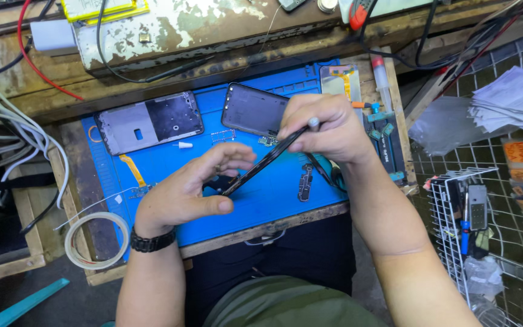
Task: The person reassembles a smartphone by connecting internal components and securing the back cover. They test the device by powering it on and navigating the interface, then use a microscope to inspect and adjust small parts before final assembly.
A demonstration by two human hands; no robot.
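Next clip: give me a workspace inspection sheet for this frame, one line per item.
Surface: blue work mat on a worn wooden bench.
Job's things: thin dark phone frame held edge-on between both hands; dark phone panel lying behind it.
Clutter: open phone chassis, orange flex strip, tape roll, syringe.
Grippers: left hand supports the frame's lower end; right hand grips its upper end along with a slim silver-tipped tool.
Cables: white cable bundle, red wire.
Surroundings: wire basket, paper stack.
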